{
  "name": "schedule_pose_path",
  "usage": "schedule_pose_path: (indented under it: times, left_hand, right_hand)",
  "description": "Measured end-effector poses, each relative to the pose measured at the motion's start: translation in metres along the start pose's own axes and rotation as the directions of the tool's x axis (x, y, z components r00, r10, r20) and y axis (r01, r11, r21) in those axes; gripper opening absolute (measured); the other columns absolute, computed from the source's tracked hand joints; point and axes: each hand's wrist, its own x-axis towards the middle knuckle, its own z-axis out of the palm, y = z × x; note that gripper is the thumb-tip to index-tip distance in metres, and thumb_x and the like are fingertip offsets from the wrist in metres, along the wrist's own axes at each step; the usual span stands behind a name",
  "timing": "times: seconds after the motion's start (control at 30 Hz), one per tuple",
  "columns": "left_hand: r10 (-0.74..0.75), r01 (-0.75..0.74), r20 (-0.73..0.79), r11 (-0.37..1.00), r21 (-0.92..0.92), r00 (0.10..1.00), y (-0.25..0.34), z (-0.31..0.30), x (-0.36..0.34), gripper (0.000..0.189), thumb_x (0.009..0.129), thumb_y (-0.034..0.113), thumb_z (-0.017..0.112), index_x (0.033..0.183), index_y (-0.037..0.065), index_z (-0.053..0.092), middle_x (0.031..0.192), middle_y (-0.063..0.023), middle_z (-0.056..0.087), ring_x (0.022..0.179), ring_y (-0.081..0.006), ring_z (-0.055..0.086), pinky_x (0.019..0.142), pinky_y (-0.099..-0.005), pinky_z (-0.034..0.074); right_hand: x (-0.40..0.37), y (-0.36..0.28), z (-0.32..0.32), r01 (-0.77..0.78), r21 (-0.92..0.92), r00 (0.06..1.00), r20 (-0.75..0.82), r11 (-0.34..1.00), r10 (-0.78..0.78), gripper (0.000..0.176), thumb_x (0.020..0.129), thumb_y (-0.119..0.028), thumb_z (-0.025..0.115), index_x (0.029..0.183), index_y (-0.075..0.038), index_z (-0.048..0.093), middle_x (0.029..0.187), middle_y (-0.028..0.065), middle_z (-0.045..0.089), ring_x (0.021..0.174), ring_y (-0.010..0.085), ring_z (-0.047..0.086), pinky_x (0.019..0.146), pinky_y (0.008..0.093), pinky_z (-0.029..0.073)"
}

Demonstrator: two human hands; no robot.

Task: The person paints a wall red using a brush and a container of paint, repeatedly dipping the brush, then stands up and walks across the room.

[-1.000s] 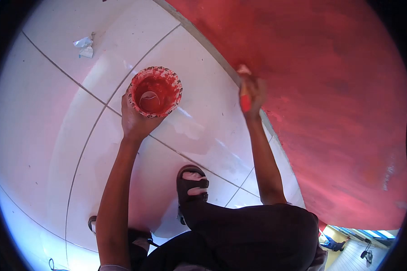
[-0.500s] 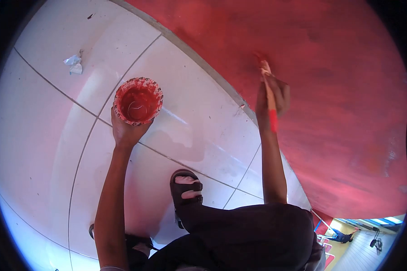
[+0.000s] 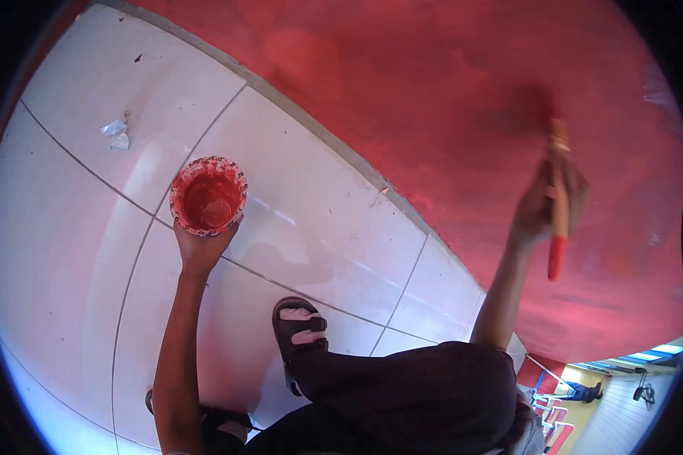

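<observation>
My left hand (image 3: 205,246) is wrapped round a paint-smeared cup (image 3: 180,199) with red paint (image 3: 209,199) inside, held out over the floor. On the right, my right hand (image 3: 554,199) grips a paintbrush (image 3: 559,216) by its wooden handle, which has a red-tipped end pointing back toward me. The brush's bristle end, dark with red, is at the red wall (image 3: 432,98) and blurs into it. Patches of darker and lighter red streak the wall's surface.
Pale floor tiles (image 3: 296,205) meet the wall along a grey strip (image 3: 319,129). Crumpled white scraps (image 3: 116,134) lie at the upper left. My sandalled foot (image 3: 302,326) stands below the cup. At the lower right, a person in dark clothes (image 3: 584,392) is near some chairs (image 3: 555,421).
My right hand has moved right along the wall with the brush. The left hand and cup sit slightly lower and further left in view.
</observation>
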Motion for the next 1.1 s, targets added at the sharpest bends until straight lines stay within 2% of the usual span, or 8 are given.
schedule_pose_path:
  times: [0.07, 0.13, 0.17, 0.3, 0.37, 0.6, 0.73, 1.1]
  left_hand:
    - [-0.003, 0.003, 0.016, 1.000, -0.004, 1.000, 0.000, 0.004, -0.004, 0.074, 0.065, 0.000, 0.082, 0.129, 0.002, 0.047, 0.125, -0.0118, 0.057, 0.115, -0.0222, 0.057, 0.098, -0.0352, 0.048]
    - [0.048, -0.048, 0.028, 0.999, -0.013, 0.998, 0.001, 0.015, -0.009, 0.074, 0.065, 0.001, 0.082, 0.130, 0.003, 0.047, 0.125, -0.0116, 0.057, 0.115, -0.0227, 0.057, 0.098, -0.0355, 0.048]
    - [0.075, -0.074, 0.031, 0.996, -0.047, 0.997, 0.008, 0.020, -0.010, 0.072, 0.065, 0.002, 0.082, 0.128, 0.003, 0.049, 0.123, -0.0110, 0.059, 0.113, -0.0222, 0.058, 0.096, -0.0353, 0.049]
    - [-0.033, 0.037, 0.027, 0.984, -0.174, 0.999, 0.022, 0.014, 0.007, 0.068, 0.066, 0.004, 0.084, 0.126, 0.004, 0.051, 0.120, -0.0095, 0.061, 0.110, -0.0209, 0.060, 0.095, -0.0348, 0.049]
    - [-0.015, 0.019, 0.030, 0.990, -0.139, 0.999, 0.023, 0.022, 0.008, 0.068, 0.067, 0.004, 0.084, 0.126, 0.004, 0.051, 0.121, -0.0094, 0.061, 0.110, -0.0206, 0.060, 0.095, -0.0347, 0.049]
    - [-0.109, 0.128, 0.081, 0.944, -0.304, 0.991, 0.007, 0.039, 0.001, 0.073, 0.065, 0.001, 0.081, 0.130, 0.004, 0.048, 0.124, -0.0097, 0.059, 0.114, -0.0217, 0.058, 0.098, -0.0360, 0.048]
    - [-0.023, 0.054, 0.101, 0.949, -0.309, 0.995, 0.016, 0.064, -0.010, 0.073, 0.064, 0.009, 0.086, 0.127, 0.003, 0.049, 0.121, -0.0113, 0.059, 0.111, -0.0232, 0.059, 0.095, -0.0348, 0.048]
    - [-0.016, 0.002, -0.098, 0.990, -0.141, 0.995, 0.013, 0.054, -0.012, 0.094, 0.056, 0.019, 0.094, 0.129, 0.001, 0.038, 0.123, -0.0135, 0.055, 0.114, -0.0232, 0.057, 0.095, -0.0367, 0.048]
  right_hand:
    - [0.026, -0.020, -0.026, 0.249, -0.374, 0.964, 0.004, 0.893, -0.267, 0.017, 0.085, -0.002, 0.067, 0.102, 0.001, 0.068, 0.092, 0.0065, 0.066, 0.083, 0.0188, 0.061, 0.065, 0.0275, 0.050]
    - [-0.072, 0.014, 0.000, -0.248, 0.209, 0.963, 0.164, 0.946, 0.216, 0.016, 0.082, -0.003, 0.067, 0.098, -0.002, 0.069, 0.089, 0.0051, 0.062, 0.078, 0.0195, 0.058, 0.063, 0.0296, 0.047]
    - [-0.065, -0.019, 0.016, 0.177, 0.099, 0.943, 0.268, 0.979, -0.198, 0.020, 0.077, -0.002, 0.067, 0.097, -0.007, 0.070, 0.088, 0.0057, 0.061, 0.073, 0.0203, 0.055, 0.058, 0.0333, 0.045]
    - [-0.109, -0.077, 0.089, -0.097, 0.283, 0.672, 0.726, 0.954, -0.148, 0.020, 0.075, -0.014, 0.073, 0.094, -0.014, 0.069, 0.087, 0.0071, 0.060, 0.070, 0.0217, 0.053, 0.055, 0.0319, 0.041]
    - [-0.098, -0.043, 0.090, -0.432, 0.374, 0.729, 0.681, 0.821, 0.074, 0.012, 0.081, -0.014, 0.071, 0.092, -0.011, 0.070, 0.087, 0.0067, 0.061, 0.069, 0.0207, 0.052, 0.055, 0.0313, 0.041]
    - [0.069, -0.034, 0.059, 0.167, -0.176, 0.986, 0.015, 0.970, -0.168, 0.021, 0.076, -0.011, 0.072, 0.098, -0.010, 0.073, 0.077, 0.0028, 0.055, 0.067, 0.0227, 0.053, 0.057, 0.0329, 0.041]
    - [-0.063, -0.025, 0.075, 0.176, 0.167, 0.859, 0.456, 0.970, -0.234, 0.035, 0.065, -0.010, 0.073, 0.100, -0.015, 0.073, 0.089, 0.0052, 0.064, 0.079, 0.0244, 0.060, 0.060, 0.0369, 0.048]
    - [-0.010, -0.123, 0.052, -0.831, 0.434, 0.555, 0.640, 0.347, 0.531, 0.028, 0.085, 0.002, 0.068, 0.110, -0.001, 0.058, 0.097, 0.0049, 0.063, 0.080, 0.0112, 0.061, 0.055, 0.0236, 0.048]
